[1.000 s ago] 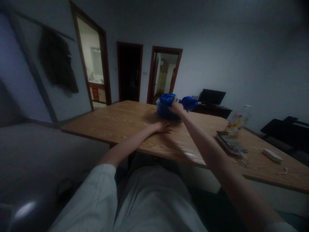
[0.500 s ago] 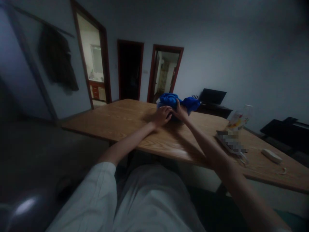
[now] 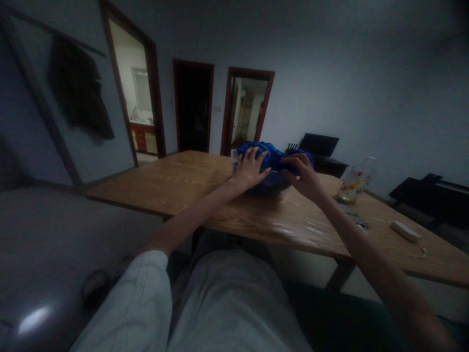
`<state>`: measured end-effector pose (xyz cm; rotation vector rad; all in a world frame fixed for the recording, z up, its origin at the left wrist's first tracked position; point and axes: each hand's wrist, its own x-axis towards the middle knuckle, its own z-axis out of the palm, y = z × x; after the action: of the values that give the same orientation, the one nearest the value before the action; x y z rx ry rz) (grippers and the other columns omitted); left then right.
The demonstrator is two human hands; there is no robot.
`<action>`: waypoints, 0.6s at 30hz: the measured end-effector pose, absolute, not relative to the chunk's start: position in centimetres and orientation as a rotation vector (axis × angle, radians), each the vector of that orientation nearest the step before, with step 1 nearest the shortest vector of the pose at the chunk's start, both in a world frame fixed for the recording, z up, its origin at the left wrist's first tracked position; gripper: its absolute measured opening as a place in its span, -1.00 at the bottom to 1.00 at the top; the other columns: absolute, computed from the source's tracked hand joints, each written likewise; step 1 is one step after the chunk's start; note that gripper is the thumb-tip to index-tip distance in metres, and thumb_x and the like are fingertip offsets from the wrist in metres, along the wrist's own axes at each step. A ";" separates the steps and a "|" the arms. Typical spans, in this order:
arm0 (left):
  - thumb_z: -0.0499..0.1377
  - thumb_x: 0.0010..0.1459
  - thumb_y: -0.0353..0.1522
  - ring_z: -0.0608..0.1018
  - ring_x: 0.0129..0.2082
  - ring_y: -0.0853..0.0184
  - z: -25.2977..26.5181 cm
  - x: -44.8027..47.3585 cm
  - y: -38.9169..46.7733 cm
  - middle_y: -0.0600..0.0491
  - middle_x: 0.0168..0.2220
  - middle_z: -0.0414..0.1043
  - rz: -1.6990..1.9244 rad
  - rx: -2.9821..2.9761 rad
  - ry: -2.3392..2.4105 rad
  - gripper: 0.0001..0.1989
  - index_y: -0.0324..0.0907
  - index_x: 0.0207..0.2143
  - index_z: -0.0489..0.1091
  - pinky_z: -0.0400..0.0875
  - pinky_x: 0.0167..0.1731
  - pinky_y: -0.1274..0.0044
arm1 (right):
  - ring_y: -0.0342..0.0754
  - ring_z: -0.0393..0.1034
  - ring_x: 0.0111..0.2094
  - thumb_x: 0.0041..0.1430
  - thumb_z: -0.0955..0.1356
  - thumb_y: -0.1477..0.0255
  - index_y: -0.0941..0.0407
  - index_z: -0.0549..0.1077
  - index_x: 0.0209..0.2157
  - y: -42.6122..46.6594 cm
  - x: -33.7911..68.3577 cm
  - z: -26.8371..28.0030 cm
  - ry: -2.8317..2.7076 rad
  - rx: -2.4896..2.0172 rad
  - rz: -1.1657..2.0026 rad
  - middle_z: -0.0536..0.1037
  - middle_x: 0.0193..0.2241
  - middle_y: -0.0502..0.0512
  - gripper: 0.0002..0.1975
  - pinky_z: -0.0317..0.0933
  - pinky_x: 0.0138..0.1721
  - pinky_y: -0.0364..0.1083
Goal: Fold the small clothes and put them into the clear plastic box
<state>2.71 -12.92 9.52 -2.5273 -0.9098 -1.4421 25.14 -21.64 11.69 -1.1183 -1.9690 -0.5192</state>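
The blue cloth on the table is now covered by the spread left hand and pinched by the right hand.

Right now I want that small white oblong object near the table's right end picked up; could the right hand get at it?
Probably yes. The right hand rests on the blue cloth bundle, and the wooden table toward the white oblong object holds only flat, low items nearby.
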 end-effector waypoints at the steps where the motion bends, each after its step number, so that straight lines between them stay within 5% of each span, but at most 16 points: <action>1: 0.18 0.30 -0.08 0.07 0.44 -0.10 10.0 2.8 -12.4 -0.14 0.42 0.05 -1.381 -2.513 -1.000 -0.35 -0.03 0.36 0.18 -0.04 0.42 0.01 | 0.27 0.30 0.17 0.34 0.31 0.12 -0.01 0.48 0.14 -22.4 25.9 12.1 -1.929 -1.153 -0.602 0.40 0.12 0.25 -0.56 0.22 0.23 0.28; 7: 0.11 0.36 -0.27 0.31 0.35 0.08 12.5 0.3 -3.6 -0.16 0.43 0.06 -1.280 -2.497 -1.235 -0.43 -0.16 0.37 0.20 0.25 0.33 0.29 | 0.33 0.34 0.15 0.23 0.34 -0.10 0.04 0.21 0.39 -21.0 30.0 9.8 -1.887 -1.496 -0.536 0.33 0.18 0.37 -0.17 0.32 0.15 0.27; 11: 0.07 0.39 -0.21 0.57 0.05 0.12 12.3 -2.5 1.4 -0.19 0.06 0.54 -0.920 -2.781 -1.523 -0.60 -0.28 0.06 0.52 0.45 0.08 0.38 | 0.33 0.40 0.08 0.22 0.32 -0.14 0.02 0.04 0.46 -19.4 30.0 7.9 -1.848 -1.603 -0.434 0.32 0.21 0.40 -0.06 0.35 0.12 0.28; 14: 0.13 0.35 -0.21 0.61 -0.13 0.20 11.5 -2.9 2.4 -0.10 -0.18 0.63 -0.721 -2.995 -1.455 -0.65 -0.26 -0.09 0.58 0.46 -0.06 0.50 | 0.34 0.41 0.08 0.23 0.32 -0.12 0.01 0.10 0.45 -18.7 29.0 8.1 -1.836 -1.629 -0.393 0.34 0.20 0.38 -0.11 0.33 0.13 0.28; 18: 0.20 0.27 -0.24 0.60 -0.11 0.18 10.7 -2.0 2.5 -0.10 -0.18 0.63 -0.789 -2.960 -1.391 -0.71 -0.24 -0.10 0.58 0.44 -0.05 0.51 | 0.32 0.41 0.09 0.15 0.42 -0.06 0.06 0.26 0.36 -17.0 28.7 9.8 -1.967 -1.542 -0.250 0.40 0.17 0.34 -0.15 0.32 0.16 0.24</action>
<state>-2.03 2.54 10.74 -2.9602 -1.3912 -0.7889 28.68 -17.03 9.82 -1.5420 -1.9666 -0.2503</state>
